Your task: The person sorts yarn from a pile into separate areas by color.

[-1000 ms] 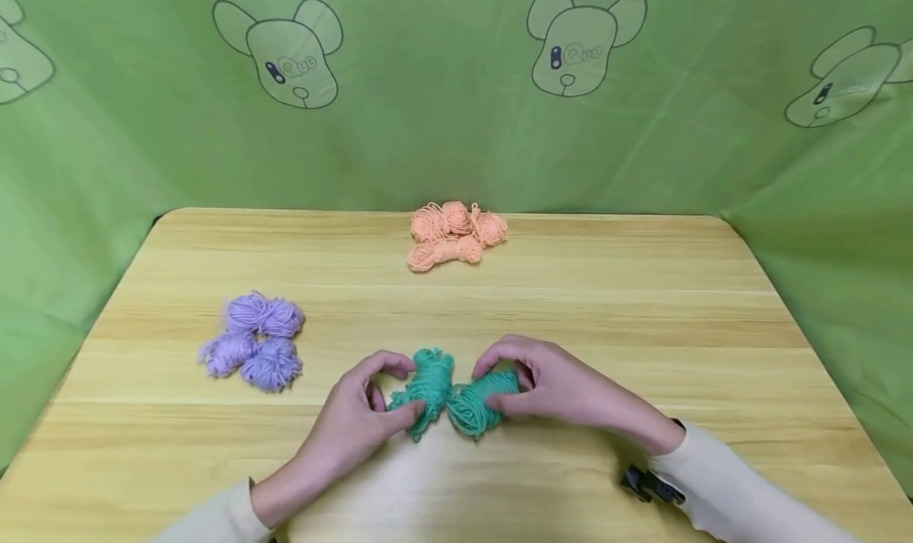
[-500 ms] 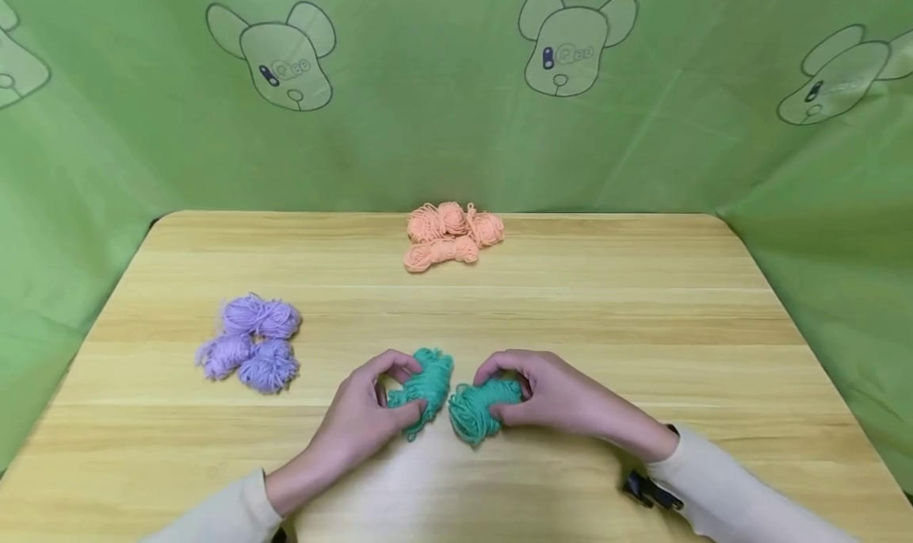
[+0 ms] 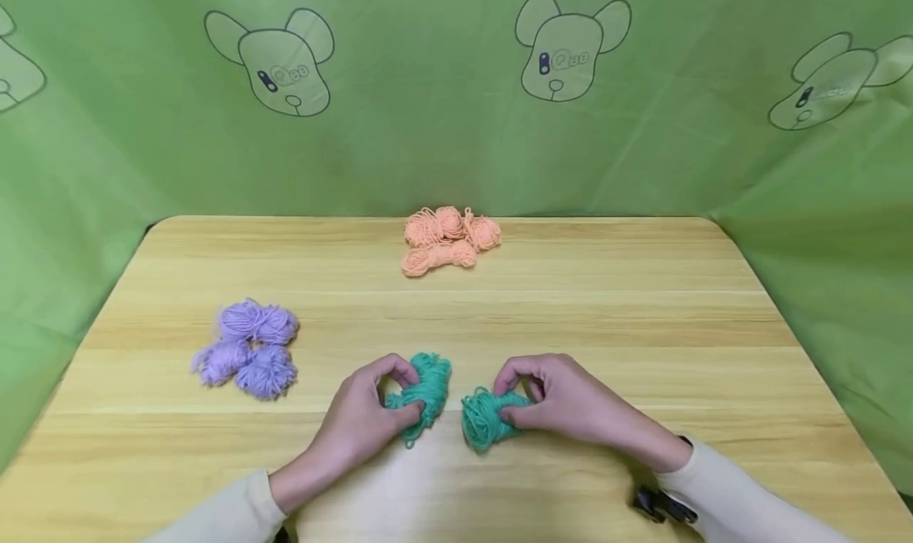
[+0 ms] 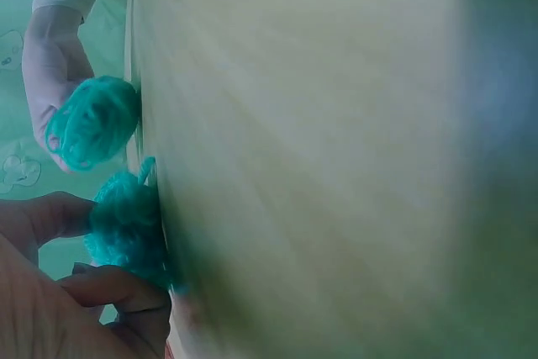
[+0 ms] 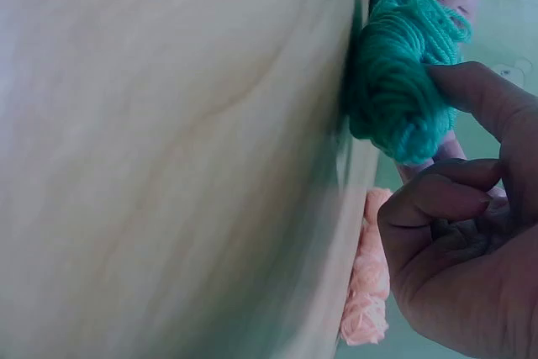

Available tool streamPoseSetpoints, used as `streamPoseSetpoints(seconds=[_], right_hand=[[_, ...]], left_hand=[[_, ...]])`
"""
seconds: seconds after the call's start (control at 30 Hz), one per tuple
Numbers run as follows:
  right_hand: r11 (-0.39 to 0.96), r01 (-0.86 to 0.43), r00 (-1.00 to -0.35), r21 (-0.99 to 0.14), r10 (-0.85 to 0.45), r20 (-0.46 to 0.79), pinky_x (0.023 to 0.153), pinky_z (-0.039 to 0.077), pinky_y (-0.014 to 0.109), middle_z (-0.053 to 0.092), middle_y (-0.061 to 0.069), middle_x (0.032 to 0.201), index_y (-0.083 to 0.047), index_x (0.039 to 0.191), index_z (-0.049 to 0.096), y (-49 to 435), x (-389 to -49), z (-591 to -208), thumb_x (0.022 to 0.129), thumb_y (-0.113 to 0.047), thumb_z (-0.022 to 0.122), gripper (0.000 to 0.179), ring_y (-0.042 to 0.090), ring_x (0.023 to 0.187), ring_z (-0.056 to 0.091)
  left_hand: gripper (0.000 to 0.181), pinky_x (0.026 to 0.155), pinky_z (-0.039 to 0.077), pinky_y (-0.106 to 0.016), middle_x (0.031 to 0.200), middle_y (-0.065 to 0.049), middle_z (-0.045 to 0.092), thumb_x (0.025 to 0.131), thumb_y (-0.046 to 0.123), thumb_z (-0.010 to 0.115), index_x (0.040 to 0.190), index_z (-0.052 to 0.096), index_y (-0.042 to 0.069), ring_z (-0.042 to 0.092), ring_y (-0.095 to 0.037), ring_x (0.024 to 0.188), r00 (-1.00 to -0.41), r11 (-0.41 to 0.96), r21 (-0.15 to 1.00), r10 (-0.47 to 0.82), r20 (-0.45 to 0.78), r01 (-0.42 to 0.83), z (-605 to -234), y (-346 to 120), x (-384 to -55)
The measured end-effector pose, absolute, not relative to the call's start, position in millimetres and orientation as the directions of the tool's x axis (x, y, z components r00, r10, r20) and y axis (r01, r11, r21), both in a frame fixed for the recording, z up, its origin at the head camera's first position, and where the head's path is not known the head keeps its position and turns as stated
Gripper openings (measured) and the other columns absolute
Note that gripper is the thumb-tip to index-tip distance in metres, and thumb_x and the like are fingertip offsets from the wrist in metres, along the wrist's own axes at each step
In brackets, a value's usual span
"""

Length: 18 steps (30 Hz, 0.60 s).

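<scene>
In the head view my left hand point(image 3: 358, 410) pinches a green yarn skein point(image 3: 431, 386) between thumb and fingers. The skein stands slantwise, with loose loops at its ends. To its right, my right hand point(image 3: 574, 399) grips a second green yarn skein point(image 3: 483, 419), its looped end facing the first. A narrow gap of table separates the two. From the left wrist, the thumb and fingers press on the near skein point(image 4: 126, 224), with the other skein point(image 4: 97, 119) beyond it. The right wrist view has the thumb on its skein point(image 5: 402, 81); the far fingers are partly hidden.
Purple yarn skeins point(image 3: 267, 371) lie grouped on the left of the wooden table point(image 3: 606, 313). Peach yarn skeins point(image 3: 438, 256) sit together near its back edge. A green curtain point(image 3: 428, 131) with printed animal heads surrounds the back and sides.
The two green skeins touched or nearly touched a second ago and now stand apart. My right hand has shifted its skein slightly right and nearer, while the left hand has stayed nearly in place.
</scene>
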State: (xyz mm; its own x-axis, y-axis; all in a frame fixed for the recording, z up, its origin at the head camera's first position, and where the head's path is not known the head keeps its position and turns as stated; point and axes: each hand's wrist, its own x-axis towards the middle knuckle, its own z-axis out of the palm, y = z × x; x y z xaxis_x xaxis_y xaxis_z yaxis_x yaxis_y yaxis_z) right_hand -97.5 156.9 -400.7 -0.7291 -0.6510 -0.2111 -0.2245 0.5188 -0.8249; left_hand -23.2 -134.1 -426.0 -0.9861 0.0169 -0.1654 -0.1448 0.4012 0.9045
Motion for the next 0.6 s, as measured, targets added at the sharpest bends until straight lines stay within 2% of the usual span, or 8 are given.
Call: streamPoseSetpoints(seconds=[0.3, 0.6], right_hand=[[0.518, -0.202, -0.774, -0.831, -0.604, -0.188, 0.053, 0.04, 0.025, 0.045, -0.004, 0.064, -0.019, 0.102, 0.075, 168.5, -98.7, -392.0, 0.091, -0.018, 0.09, 0.019, 0.007, 0.056, 0.04], [0.55, -0.155, -0.818, -0.82, -0.537, -0.206, 0.056, 0.039, 0.027, 0.043, -0.004, 0.065, -0.014, 0.102, 0.074, 182.9, -97.9, -388.0, 0.092, -0.016, 0.088, 0.017, 0.008, 0.057, 0.039]], left_hand=[[0.027, 0.066, 0.045, -0.038, 0.097, 0.003, 0.067, 0.082, 0.01, 0.09, 0.098, 0.071, 0.02, 0.048, -0.018, 0.064, -0.986, 0.402, 0.905, 0.029, -0.165, -0.14, -422.9, -135.6, -25.5], [0.026, 0.062, 0.043, -0.035, 0.093, 0.003, 0.066, 0.082, 0.008, 0.089, 0.096, 0.071, 0.019, 0.048, -0.017, 0.063, -0.984, 0.392, 0.908, 0.035, -0.177, -0.149, -422.5, -134.4, -26.7]])
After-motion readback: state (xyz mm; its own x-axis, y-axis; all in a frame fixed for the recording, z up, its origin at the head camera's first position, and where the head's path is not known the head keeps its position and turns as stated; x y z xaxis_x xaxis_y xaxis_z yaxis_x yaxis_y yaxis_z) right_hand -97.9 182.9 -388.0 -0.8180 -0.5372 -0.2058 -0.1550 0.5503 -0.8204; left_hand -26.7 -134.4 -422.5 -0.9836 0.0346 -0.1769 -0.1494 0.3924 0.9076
